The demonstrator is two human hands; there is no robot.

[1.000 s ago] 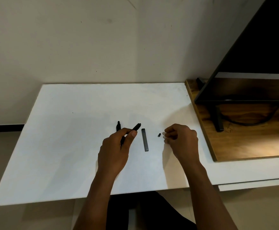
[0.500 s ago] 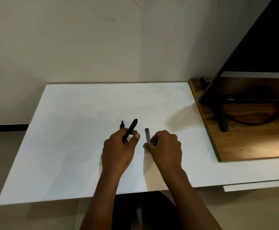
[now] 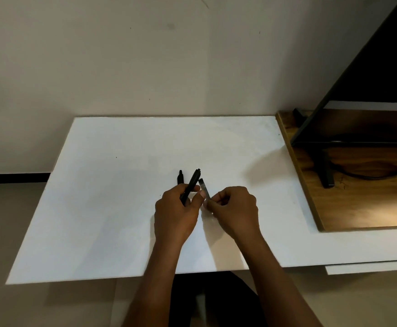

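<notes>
We are working over the white tabletop (image 3: 98, 208), where a small black pen piece (image 3: 180, 178) is lying just beyond our left hand (image 3: 176, 215). That hand is curling thumb and fingers round a black pen barrel (image 3: 193, 182), which is slanting up to the right. Just beside it, our right hand (image 3: 236, 208) is pinching the lower end of a slim grey strip (image 3: 204, 188), whose tip is nearing the barrel. Far right, a dark monitor (image 3: 381, 67) is standing on a wooden board (image 3: 358, 208)

The left hand (image 3: 176, 208) grips a black pen barrel (image 3: 193, 182) (its far end slants away from the person). Just right of the barrel, the right hand (image 3: 236, 208) pinches a slim grey strip (image 3: 204, 188). Just left of the barrel, a small black piece (image 3: 180, 178) lies on the white tabletop (image 3: 110, 197).
</notes>
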